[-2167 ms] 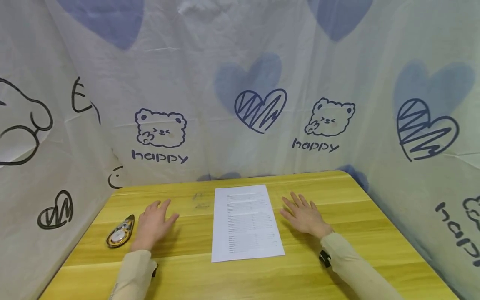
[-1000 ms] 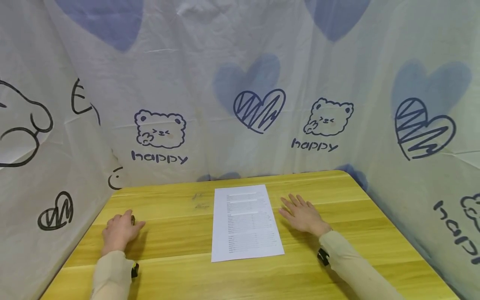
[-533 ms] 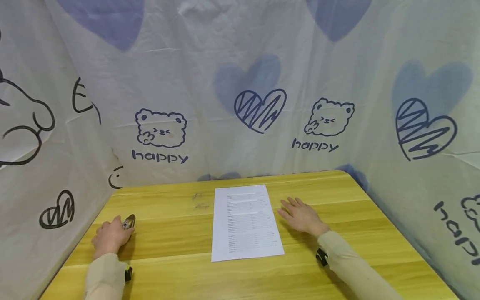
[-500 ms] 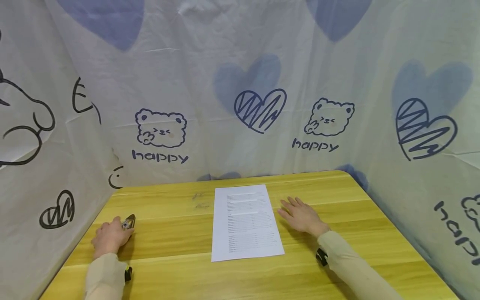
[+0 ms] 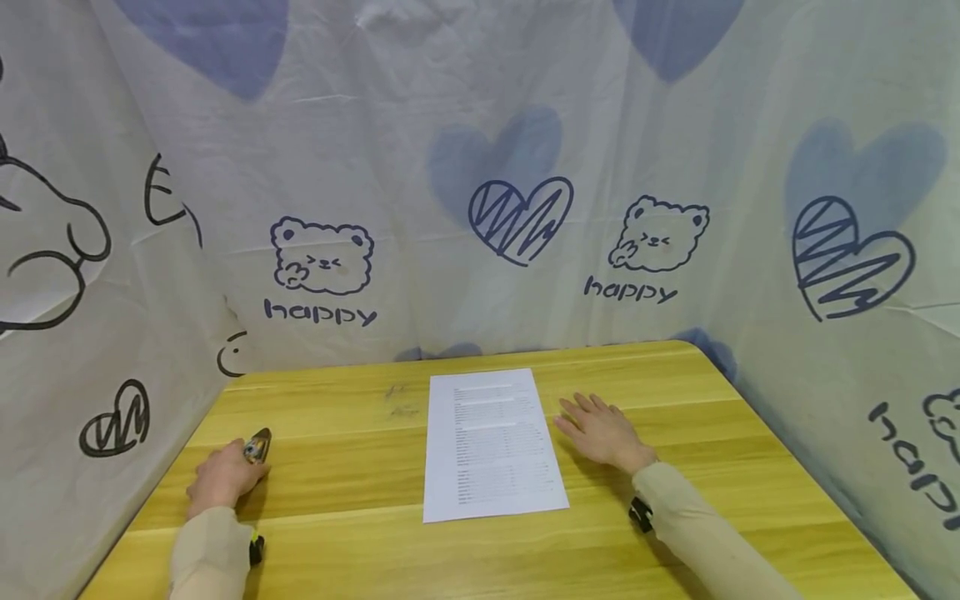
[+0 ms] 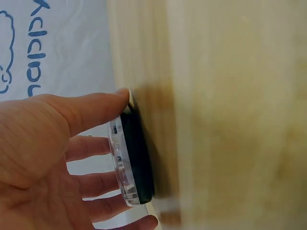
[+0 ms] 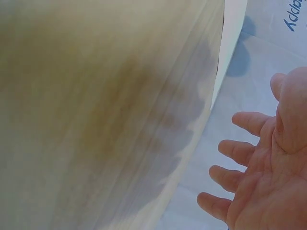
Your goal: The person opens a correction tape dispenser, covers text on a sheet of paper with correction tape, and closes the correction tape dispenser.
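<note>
At the left of the table, my left hand (image 5: 222, 477) holds a correction tape dispenser (image 5: 257, 447) with a clear case and a dark base. Its pointed end sticks out past my fingers toward the back. In the left wrist view, the thumb (image 6: 98, 111) lies against one end of the correction tape (image 6: 136, 158), with the other fingers along its far side. A printed sheet of paper (image 5: 495, 446) lies flat in the middle of the table. Just right of the sheet, my right hand (image 5: 602, 433) is spread palm down with nothing in it.
The yellow wood-grain table (image 5: 352, 533) ends at the back against a white curtain (image 5: 450, 308) with hearts, bears and writing. More curtain hangs at both sides. Faint marks (image 5: 401, 400) show on the tabletop left of the sheet.
My left hand has moved left from beside the correction tape onto it and now grips it. The right hand and the sheet have hardly moved.
</note>
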Action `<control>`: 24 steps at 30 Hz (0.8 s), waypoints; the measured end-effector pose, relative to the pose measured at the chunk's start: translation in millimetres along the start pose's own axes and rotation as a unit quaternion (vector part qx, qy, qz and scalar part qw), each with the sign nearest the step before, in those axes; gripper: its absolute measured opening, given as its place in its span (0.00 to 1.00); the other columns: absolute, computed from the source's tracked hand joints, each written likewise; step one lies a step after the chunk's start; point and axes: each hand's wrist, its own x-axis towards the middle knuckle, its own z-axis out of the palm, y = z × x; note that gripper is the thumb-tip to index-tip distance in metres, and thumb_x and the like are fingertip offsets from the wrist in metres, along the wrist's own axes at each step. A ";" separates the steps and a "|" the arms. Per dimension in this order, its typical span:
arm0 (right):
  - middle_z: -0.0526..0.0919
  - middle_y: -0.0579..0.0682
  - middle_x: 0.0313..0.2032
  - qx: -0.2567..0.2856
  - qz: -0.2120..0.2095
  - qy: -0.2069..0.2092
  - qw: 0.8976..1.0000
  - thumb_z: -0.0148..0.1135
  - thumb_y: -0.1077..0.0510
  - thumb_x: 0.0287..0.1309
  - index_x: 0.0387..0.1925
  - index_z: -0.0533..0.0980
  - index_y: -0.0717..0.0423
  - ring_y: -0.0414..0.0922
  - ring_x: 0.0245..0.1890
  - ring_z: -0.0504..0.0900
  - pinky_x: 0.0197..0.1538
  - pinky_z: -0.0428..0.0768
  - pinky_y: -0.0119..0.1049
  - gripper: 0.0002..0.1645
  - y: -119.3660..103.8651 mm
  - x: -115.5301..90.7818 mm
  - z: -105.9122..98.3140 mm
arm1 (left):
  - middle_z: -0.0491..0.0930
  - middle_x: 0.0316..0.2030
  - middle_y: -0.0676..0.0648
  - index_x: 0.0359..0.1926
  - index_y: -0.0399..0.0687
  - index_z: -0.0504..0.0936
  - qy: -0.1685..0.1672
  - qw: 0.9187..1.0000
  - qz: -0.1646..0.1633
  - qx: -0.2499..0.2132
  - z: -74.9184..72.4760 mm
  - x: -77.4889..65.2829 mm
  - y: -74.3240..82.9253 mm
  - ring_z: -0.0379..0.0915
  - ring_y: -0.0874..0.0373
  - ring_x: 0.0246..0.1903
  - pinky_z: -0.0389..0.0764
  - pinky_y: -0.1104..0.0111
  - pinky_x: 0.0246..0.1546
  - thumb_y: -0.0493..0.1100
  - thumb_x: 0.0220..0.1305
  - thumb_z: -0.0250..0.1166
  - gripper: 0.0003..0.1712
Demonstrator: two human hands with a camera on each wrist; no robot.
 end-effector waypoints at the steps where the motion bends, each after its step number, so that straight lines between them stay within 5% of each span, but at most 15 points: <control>1: 0.57 0.62 0.74 0.000 0.000 0.000 1.000 0.35 0.36 0.75 0.73 0.61 0.53 0.66 0.73 0.53 0.71 0.54 0.67 0.37 -0.2 0.1 0.1 | 0.62 0.55 0.17 0.71 0.28 0.51 0.004 1.000 0.001 0.003 0.6 0.3 0.5 0.60 0.19 0.52 0.66 0.31 0.47 0.51 0.66 0.61 0.45; 8: 0.57 0.62 0.74 0.007 0.001 0.004 1.000 0.36 0.37 0.75 0.73 0.61 0.52 0.66 0.73 0.53 0.71 0.53 0.68 0.36 -2.4 1.5 1.9 | 0.66 0.52 0.17 0.68 0.25 0.56 0.015 1.000 0.017 0.016 0.3 4.7 1.7 0.63 0.20 0.50 0.71 0.36 0.44 0.47 0.64 0.62 0.42; 17: 0.57 0.61 0.74 0.020 0.005 0.004 1.000 0.38 0.38 0.75 0.72 0.62 0.52 0.66 0.74 0.51 0.71 0.48 0.69 0.35 -5.9 1.0 -0.2 | 0.50 0.57 0.09 0.70 0.26 0.49 0.011 1.000 0.016 0.003 1.1 4.7 12.1 0.51 0.12 0.55 0.66 0.30 0.49 0.48 0.67 0.54 0.42; 24: 0.58 0.61 0.74 0.018 0.006 0.005 1.000 0.37 0.36 0.74 0.72 0.63 0.52 0.65 0.74 0.52 0.71 0.48 0.70 0.36 -7.1 1.2 -1.6 | 0.50 0.59 0.10 0.72 0.31 0.47 0.028 1.000 0.008 0.009 5.5 6.7 18.4 0.48 0.10 0.53 0.61 0.28 0.50 0.54 0.72 0.47 0.40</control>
